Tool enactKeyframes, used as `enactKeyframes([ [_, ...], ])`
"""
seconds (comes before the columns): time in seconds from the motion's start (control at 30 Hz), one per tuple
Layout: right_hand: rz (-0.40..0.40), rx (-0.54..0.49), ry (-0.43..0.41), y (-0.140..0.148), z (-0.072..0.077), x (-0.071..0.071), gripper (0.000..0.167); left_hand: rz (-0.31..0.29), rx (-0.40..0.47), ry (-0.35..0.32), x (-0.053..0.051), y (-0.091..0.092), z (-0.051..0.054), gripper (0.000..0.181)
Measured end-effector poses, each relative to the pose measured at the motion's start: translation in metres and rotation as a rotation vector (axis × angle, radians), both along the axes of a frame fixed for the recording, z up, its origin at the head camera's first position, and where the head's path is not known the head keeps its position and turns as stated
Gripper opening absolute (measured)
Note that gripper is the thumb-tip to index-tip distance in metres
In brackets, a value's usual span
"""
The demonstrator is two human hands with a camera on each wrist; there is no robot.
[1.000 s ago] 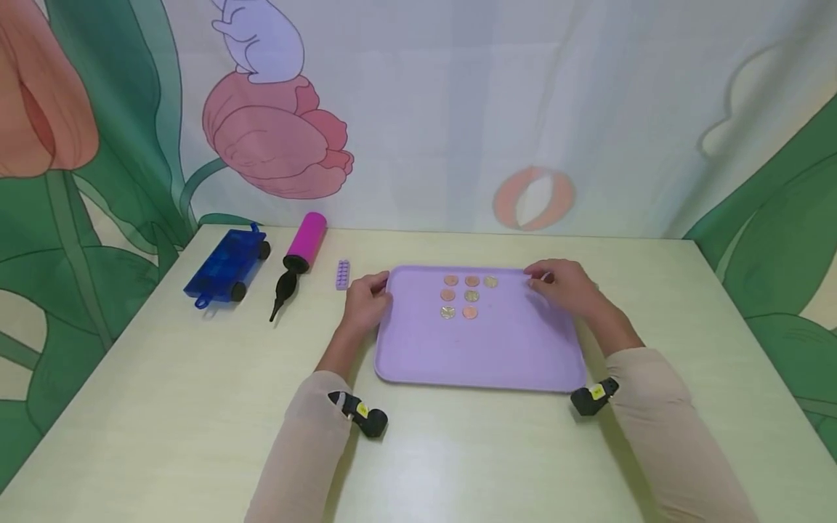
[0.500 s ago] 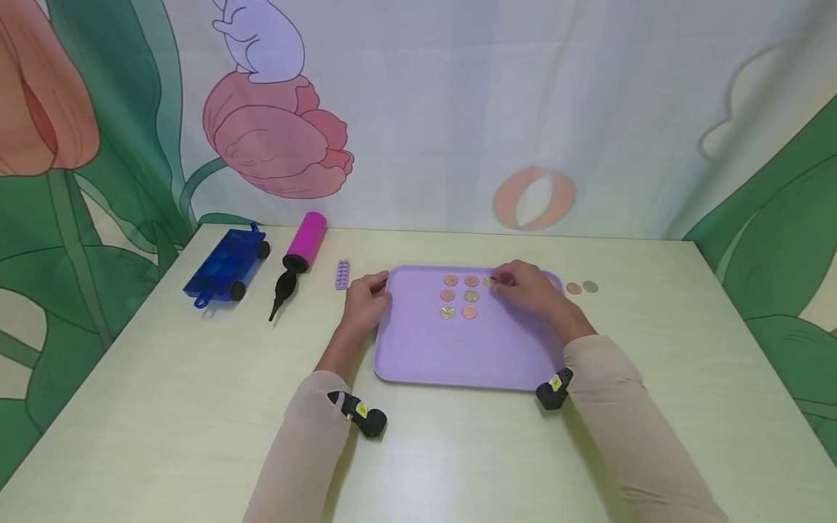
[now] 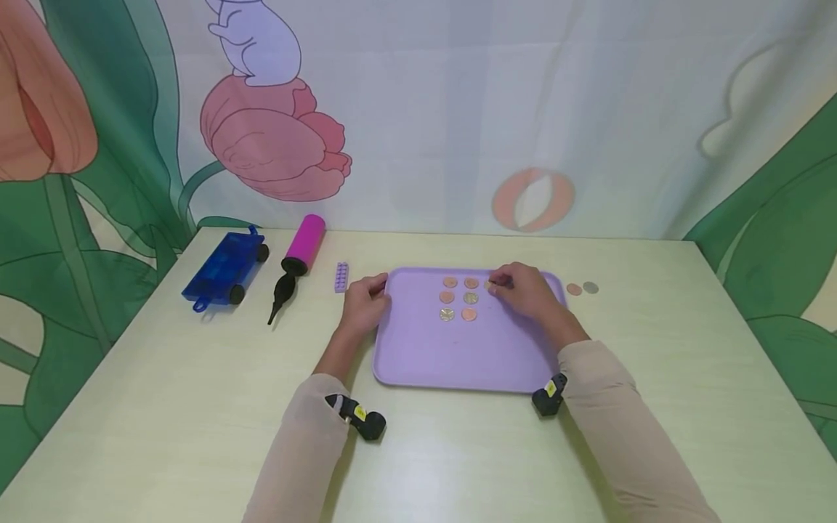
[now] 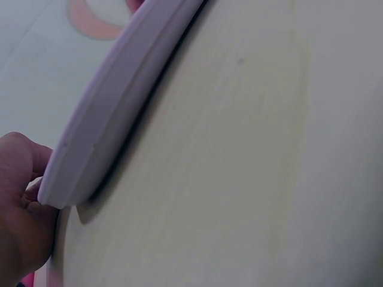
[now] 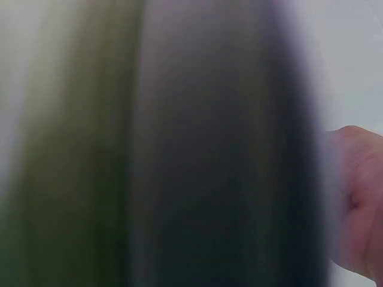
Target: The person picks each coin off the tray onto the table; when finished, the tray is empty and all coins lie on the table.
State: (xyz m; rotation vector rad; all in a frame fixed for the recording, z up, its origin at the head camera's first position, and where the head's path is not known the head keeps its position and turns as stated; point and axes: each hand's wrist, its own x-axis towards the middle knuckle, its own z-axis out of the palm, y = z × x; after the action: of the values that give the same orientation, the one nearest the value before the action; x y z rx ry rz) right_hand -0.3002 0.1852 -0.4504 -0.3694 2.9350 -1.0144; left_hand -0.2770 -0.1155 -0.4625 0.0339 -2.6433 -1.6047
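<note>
A lilac tray (image 3: 458,356) lies on the table with copper and gold coins on it in short rows, such as a gold coin (image 3: 471,298) and a copper coin (image 3: 468,314). My left hand (image 3: 365,303) grips the tray's left rim; the left wrist view shows the left hand (image 4: 24,209) at the tray corner (image 4: 90,143). Over the upper right of the rows, my right hand (image 3: 526,292) pinches a coin (image 3: 487,285), mostly hidden by the fingertips. In the right wrist view the right hand (image 5: 362,197) shows at the edge, beyond the blurred tray side.
Right of the tray lie a copper coin (image 3: 574,289) and a silver coin (image 3: 591,288). To the left are a lilac toy brick (image 3: 341,277), a pink and black hand pump (image 3: 304,243) and a blue toy car chassis (image 3: 225,269). A printed curtain (image 3: 405,145) hangs behind.
My right hand has moved left from the tray's upper right corner to the coin rows, uncovering two coins on the table. The left hand has stayed on the rim.
</note>
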Motion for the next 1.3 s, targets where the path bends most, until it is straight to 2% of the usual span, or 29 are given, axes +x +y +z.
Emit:
enactKeyframes([
  [0.17,0.005,-0.012,0.026,0.001,0.0027,0.0015,0.02,-0.013,0.007,0.005,-0.0019,0.0008,0.002,0.05],
  [0.33,0.008,-0.011,-0.012,0.0008,0.0024,0.0011,0.023,-0.004,0.007,-0.01,-0.0014,-0.0003,0.0008,0.05],
  [0.5,0.01,0.0,-0.016,0.0008,0.0004,-0.0003,0.024,-0.007,0.024,-0.004,0.0009,0.0001,0.0013,0.05],
  [0.87,0.1,0.042,-0.042,0.0022,-0.0025,0.0032,0.021,-0.012,0.012,-0.016,0.0041,-0.0006,0.0011,0.051],
  [1.3,0.102,-0.007,-0.053,0.0058,-0.0007,0.0035,0.029,-0.007,0.009,-0.013,0.0026,0.0002,0.0008,0.051],
])
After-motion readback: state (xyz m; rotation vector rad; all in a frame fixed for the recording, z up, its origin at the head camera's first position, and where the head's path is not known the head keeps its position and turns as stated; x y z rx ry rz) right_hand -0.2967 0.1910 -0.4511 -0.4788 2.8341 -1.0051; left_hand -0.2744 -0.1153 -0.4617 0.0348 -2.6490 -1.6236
